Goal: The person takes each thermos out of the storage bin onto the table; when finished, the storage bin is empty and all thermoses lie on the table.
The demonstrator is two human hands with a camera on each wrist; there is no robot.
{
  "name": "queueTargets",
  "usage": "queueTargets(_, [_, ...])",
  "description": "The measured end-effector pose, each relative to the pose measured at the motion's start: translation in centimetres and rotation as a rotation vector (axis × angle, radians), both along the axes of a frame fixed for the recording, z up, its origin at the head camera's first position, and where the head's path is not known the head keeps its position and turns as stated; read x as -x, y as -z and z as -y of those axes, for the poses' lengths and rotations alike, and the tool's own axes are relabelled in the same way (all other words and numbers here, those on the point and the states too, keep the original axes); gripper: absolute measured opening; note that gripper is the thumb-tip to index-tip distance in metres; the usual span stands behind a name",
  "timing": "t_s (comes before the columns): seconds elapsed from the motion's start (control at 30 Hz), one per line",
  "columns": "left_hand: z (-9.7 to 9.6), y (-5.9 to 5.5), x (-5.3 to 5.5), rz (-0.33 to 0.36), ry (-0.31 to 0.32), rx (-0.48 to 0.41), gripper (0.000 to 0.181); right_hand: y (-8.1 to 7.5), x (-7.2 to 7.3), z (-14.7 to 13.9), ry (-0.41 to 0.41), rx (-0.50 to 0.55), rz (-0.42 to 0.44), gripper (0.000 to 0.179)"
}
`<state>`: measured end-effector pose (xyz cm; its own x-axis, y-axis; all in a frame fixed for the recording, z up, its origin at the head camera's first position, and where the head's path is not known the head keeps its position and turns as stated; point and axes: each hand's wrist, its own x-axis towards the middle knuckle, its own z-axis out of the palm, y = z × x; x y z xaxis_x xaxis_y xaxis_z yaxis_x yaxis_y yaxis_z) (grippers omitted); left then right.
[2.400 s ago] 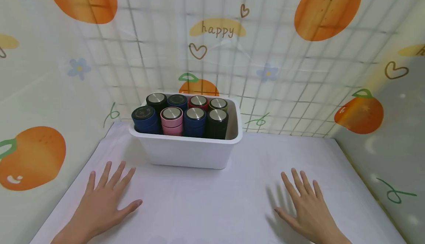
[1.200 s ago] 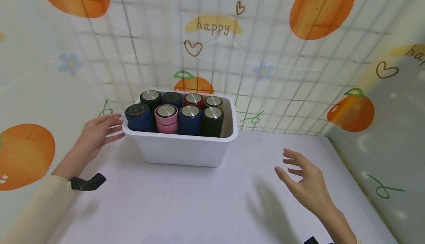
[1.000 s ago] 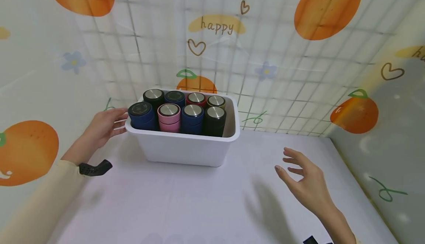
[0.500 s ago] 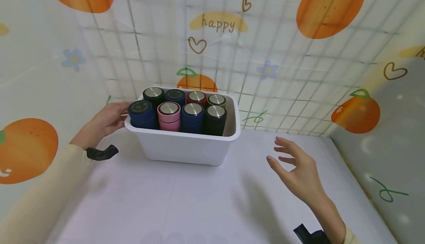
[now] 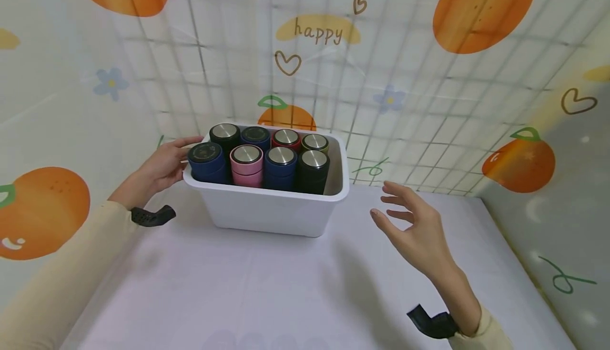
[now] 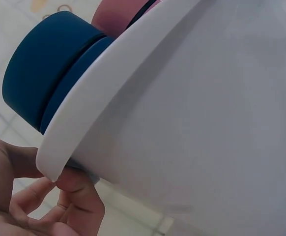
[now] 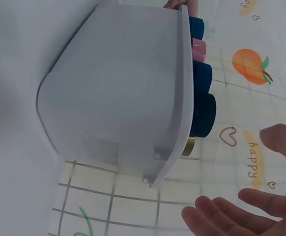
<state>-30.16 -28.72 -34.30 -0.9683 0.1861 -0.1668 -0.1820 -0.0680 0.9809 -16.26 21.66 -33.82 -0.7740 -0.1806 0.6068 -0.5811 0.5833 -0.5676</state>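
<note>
A white plastic bin (image 5: pixel 267 212) stands on the table, holding several upright thermos bottles in two rows. In its front row are a blue bottle (image 5: pixel 207 164), a pink bottle (image 5: pixel 247 167), another blue bottle (image 5: pixel 280 170) and a black bottle (image 5: pixel 312 172). My left hand (image 5: pixel 164 167) is at the bin's left end; in the left wrist view its thumb and curled fingers (image 6: pixel 81 196) grip the rim. Right of the bin, my right hand (image 5: pixel 419 233) hovers apart from it, fingers loosely bent and holding nothing.
A white cloth covers the table (image 5: pixel 267 286). Behind it hangs a curtain (image 5: pixel 405 64) printed with oranges and the word happy, with a wire grid showing through. Another printed panel (image 5: pixel 562 223) closes off the right side.
From flat above the table, my left hand has moved forward to the bin's left end and taken hold of its rim. My right hand has turned sideways and moved forward-left toward the bin.
</note>
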Motion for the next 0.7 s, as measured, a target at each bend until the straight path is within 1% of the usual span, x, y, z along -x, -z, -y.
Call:
queueTargets(0.07, [0.0,0.1,0.0,0.002,-0.009,0.002,0.053,-0.2,0.3,0.3,-0.009,0.01,0.002,0.057])
queueTargets(0.2, [-0.1,0.4,0.0,-0.019,-0.044,0.074,0.051,-0.7,1.0,0.7,-0.021,0.027,0.003,0.055])
queueTargets(0.3, [-0.3,0.5,-0.1,-0.029,-0.058,0.102,0.05,-0.9,1.4,0.9,-0.024,0.039,0.019,0.054])
queueTargets(0.5, [-0.4,0.3,-0.2,-0.029,-0.062,0.08,0.051,-1.3,2.1,1.6,-0.038,0.066,0.05,0.054])
queueTargets(0.7, [-0.4,0.1,-0.1,-0.026,-0.059,0.099,0.05,-1.6,2.9,2.3,-0.061,0.114,0.073,0.055])
